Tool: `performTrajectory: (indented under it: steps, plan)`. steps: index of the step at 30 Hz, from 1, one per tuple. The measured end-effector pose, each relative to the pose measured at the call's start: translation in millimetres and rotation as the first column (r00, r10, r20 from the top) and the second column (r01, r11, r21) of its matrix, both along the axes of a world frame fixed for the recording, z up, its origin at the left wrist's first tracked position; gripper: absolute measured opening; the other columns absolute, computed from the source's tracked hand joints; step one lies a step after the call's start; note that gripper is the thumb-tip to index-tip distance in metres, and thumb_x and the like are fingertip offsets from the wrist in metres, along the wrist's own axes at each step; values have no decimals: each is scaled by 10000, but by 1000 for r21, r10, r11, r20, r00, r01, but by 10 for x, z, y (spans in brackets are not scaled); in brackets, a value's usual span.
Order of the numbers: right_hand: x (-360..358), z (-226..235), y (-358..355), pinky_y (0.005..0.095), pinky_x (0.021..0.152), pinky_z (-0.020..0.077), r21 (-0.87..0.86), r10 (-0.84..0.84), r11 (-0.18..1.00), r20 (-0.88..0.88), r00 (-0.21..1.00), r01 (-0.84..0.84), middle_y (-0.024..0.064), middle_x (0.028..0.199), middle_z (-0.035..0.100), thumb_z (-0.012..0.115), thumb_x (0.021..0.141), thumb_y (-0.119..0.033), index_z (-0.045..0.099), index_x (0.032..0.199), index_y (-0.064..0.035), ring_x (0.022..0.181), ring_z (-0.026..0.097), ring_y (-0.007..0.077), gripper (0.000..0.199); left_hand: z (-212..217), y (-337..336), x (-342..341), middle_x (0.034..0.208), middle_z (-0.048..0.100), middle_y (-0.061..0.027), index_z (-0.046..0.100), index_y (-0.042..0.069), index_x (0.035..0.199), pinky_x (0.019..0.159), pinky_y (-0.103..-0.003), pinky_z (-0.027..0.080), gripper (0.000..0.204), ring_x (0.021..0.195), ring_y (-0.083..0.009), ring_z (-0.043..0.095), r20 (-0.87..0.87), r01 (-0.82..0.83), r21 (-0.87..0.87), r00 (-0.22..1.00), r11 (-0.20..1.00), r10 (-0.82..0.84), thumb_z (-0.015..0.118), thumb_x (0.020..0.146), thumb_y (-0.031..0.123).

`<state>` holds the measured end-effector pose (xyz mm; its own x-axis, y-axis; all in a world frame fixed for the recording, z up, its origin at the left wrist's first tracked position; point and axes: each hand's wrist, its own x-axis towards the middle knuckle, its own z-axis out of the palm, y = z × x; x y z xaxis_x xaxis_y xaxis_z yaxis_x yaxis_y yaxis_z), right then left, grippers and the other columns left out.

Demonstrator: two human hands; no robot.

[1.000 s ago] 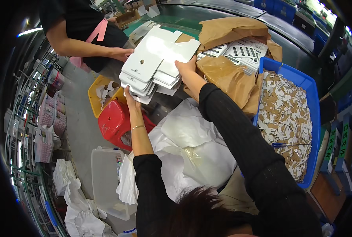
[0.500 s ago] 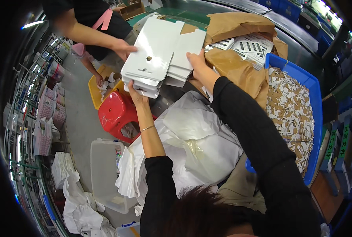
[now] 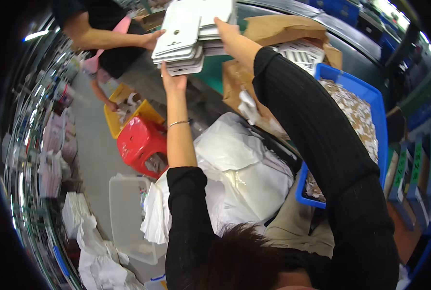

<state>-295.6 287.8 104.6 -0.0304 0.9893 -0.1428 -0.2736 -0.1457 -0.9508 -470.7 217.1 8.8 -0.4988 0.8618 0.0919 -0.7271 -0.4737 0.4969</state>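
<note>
Both my arms reach out to the far side, holding a stack of white die-cut card sheets (image 3: 179, 31) between them. My left hand (image 3: 175, 81) is closed on the near left edge, its fingers partly hidden beneath the stack. On the right edge my right hand (image 3: 229, 37) grips the sheets, fingertips on the upper face. A co-worker's hand (image 3: 152, 39) touches the stack's left side. Several layers show along the near edge, slightly fanned. Below my forearms, a big white plastic sheet (image 3: 249, 188) lies crumpled over my lap.
A blue tub (image 3: 380, 121) of small paper scraps stands at right, beside brown wrapping paper (image 3: 283, 30) around printed cards (image 3: 300, 54). Left of me are a red stool (image 3: 140, 145), a yellow bin (image 3: 113, 118) and a clear plastic box (image 3: 128, 217). Blue binders (image 3: 418, 179) stand far right.
The stack has moved farther away from me and slightly left, my two hands with it. My arms are straighter. The co-worker's hand stays at its left side.
</note>
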Motion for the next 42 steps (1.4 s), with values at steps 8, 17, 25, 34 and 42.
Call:
performTrajectory:
  steps: [8, 17, 25, 34, 42]
  plan:
    - [1895, 130, -2325, 370, 810, 440, -305, 775, 531, 551, 308, -790, 152, 1034, 563, 569, 772, -424, 513, 1128, -36, 932, 513, 258, 529, -333, -1187, 843, 1020, 547, -170, 480, -49, 1106, 849, -402, 472, 448, 940, -289, 550, 66, 10, -238, 998, 971, 6, 527, 862, 323]
    - [4352, 708, -4620, 329, 974, 383, 87, 258, 950, 330, 908, -301, 150, 1258, 494, 485, 910, -129, 392, 1322, -7, 1133, 491, 216, 440, -634, -2939, 2745, 1073, 506, -120, 434, 17, 1175, 871, -354, 431, 377, 964, -243, 498, -189, -212, -392, 971, 895, 146, 446, 913, 288]
    - [5022, 283, -6692, 250, 837, 422, 339, -774, 405, 621, 122, 849, 70, 1100, 605, 547, 905, -218, 544, 1215, -77, 966, 561, 144, 341, 130, -3013, 3865, 885, 446, -78, 397, 19, 1163, 815, -303, 360, 330, 847, -191, 437, -522, 425, 185, 806, 886, -278, 346, 965, 279]
    - [5237, 393, -7217, 269, 885, 409, 383, -875, 315, 472, 108, 868, 143, 1144, 586, 439, 948, -257, 492, 1239, 16, 1022, 571, 198, 403, 1716, -3170, 4659, 1323, 358, -221, 269, 46, 1364, 1020, -429, 331, 691, 1277, -324, 295, -264, 814, 473, 497, 338, -827, 370, 903, 550]
    - [5704, 160, -7283, 282, 883, 423, 341, -911, 321, 365, 190, 884, 176, 1142, 580, 452, 933, -192, 476, 1237, 44, 1034, 571, 230, 386, 1619, -3298, 5122, 1278, 408, -190, 325, 48, 1324, 985, -400, 356, 602, 1214, -287, 354, -287, 864, 418, 418, 280, -862, 382, 914, 486]
